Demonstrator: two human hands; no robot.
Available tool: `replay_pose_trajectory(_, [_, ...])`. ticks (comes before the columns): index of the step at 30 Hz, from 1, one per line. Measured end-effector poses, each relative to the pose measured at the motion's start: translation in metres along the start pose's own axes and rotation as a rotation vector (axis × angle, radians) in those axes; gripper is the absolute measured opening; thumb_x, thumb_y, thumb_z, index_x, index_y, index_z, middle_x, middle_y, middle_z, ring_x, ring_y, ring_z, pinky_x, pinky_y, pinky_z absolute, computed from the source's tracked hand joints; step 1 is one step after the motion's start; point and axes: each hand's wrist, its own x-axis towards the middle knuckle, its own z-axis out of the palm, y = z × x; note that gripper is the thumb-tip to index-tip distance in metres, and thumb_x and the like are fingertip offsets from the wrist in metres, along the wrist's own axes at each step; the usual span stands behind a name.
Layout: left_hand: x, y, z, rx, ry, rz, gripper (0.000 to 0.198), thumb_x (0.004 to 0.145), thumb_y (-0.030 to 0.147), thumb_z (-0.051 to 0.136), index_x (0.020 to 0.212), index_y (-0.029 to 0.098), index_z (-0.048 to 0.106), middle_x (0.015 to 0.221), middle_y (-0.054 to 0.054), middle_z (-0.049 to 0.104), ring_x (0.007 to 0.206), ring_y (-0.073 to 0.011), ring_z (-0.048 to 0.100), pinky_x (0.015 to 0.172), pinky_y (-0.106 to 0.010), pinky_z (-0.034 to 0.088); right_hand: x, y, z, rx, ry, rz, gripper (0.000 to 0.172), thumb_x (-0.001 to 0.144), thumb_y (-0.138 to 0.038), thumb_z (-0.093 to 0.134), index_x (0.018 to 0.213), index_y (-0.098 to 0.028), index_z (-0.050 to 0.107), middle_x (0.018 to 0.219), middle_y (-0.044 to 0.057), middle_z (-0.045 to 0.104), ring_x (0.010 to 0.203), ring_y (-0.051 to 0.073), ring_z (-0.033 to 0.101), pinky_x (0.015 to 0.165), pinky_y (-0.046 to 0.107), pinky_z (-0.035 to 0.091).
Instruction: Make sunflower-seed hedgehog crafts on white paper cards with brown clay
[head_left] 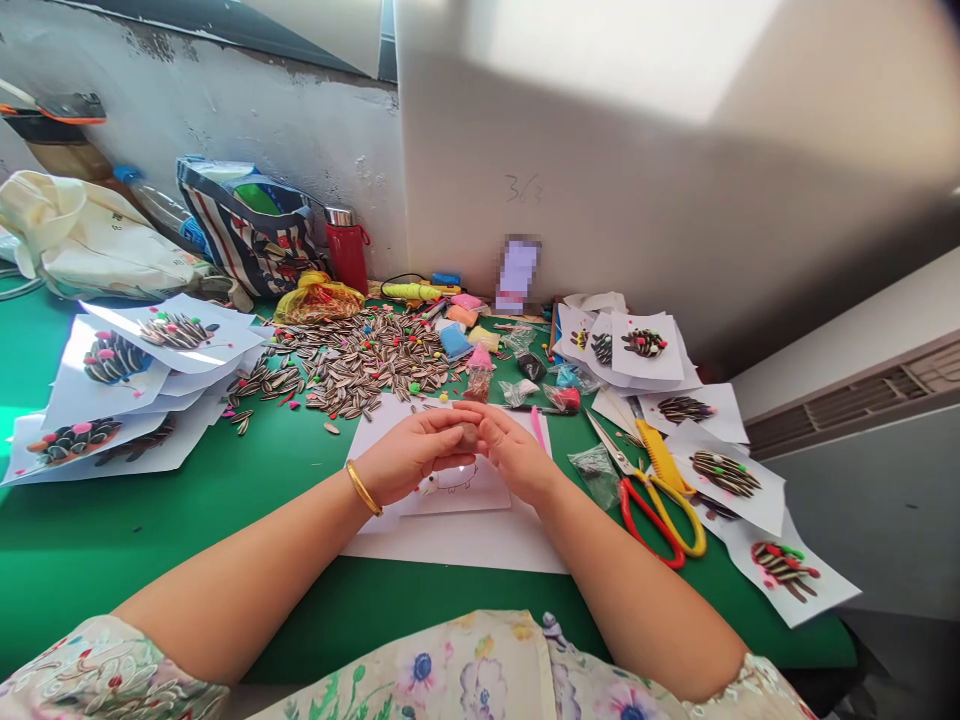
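Note:
A small brown lump of modelling clay (469, 436) sits between my two hands. My left hand (420, 448) is closed on it with thumb and fingers, a gold bangle round its wrist. My right hand (514, 450) cups the lump from the other side, its fingers bent against the left ones. Part of the clay is hidden by the fingers. Below the hands lies a white paper card (480, 497) with a line drawing of an animal, partly covered. It rests on a larger white sheet (480, 548).
Sunflower seeds (382, 350) are heaped behind my hands. Red-and-yellow-handled scissors (652, 500) and a yellow cutter (664, 455) lie to the right. Decorated seed cards are stacked left (112, 440) and right (739, 478). A red flask (346, 255) stands at the wall.

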Motion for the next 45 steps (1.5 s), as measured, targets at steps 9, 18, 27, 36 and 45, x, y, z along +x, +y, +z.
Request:
replay_pose_trajectory(9, [-0.001,-0.003,0.004,-0.037,-0.02,-0.014,0.031,0.078,0.031,0.079,0.106,0.018,0.075,0.109,-0.01,0.073,0.098,-0.0189,0.069,0.092,-0.033,0.054,0.001,0.001,0.003,-0.075,0.045,0.013,0.046,0.082,-0.048,0.072,0.122,-0.027,0.062,0.127,0.006,0.064,0.119,0.024,0.059,0.105,0.043,0.047])
replay_pose_trajectory(18, [-0.004,-0.003,0.003,-0.1,-0.004,-0.042,0.031,0.079,0.029,0.077,0.108,0.017,0.074,0.116,-0.012,0.072,0.101,-0.0177,0.068,0.091,-0.028,0.053,0.003,0.002,0.001,-0.109,0.01,0.028,0.052,0.078,-0.041,0.077,0.125,-0.026,0.06,0.129,0.007,0.063,0.116,0.023,0.061,0.101,0.041,0.05])
replay_pose_trajectory(27, [-0.002,-0.003,0.003,-0.055,-0.023,-0.015,0.033,0.083,0.041,0.074,0.106,0.018,0.073,0.109,-0.012,0.074,0.101,-0.0204,0.069,0.096,-0.036,0.052,0.001,-0.006,-0.002,-0.043,-0.05,0.015,0.061,0.077,-0.061,0.072,0.126,-0.027,0.061,0.132,0.008,0.062,0.123,0.026,0.057,0.103,0.042,0.048])
replay_pose_trajectory(36, [-0.002,0.002,0.004,0.074,0.13,0.129,0.064,0.076,0.039,0.081,0.132,0.022,0.054,0.099,-0.008,0.075,0.094,-0.0232,0.072,0.09,-0.043,0.055,0.0,-0.001,0.0,-0.211,0.056,-0.048,0.057,0.081,-0.057,0.07,0.129,-0.027,0.061,0.129,0.009,0.063,0.115,0.026,0.06,0.1,0.045,0.048])
replay_pose_trajectory(45, [-0.002,-0.003,0.002,0.024,0.027,0.14,0.056,0.087,0.048,0.067,0.138,0.029,0.05,0.126,-0.01,0.067,0.113,-0.0233,0.065,0.101,-0.044,0.049,-0.001,-0.012,0.007,-0.408,0.282,-0.189,0.014,0.081,-0.035,0.073,0.093,-0.029,0.077,0.12,0.006,0.064,0.121,0.025,0.055,0.107,0.044,0.042])
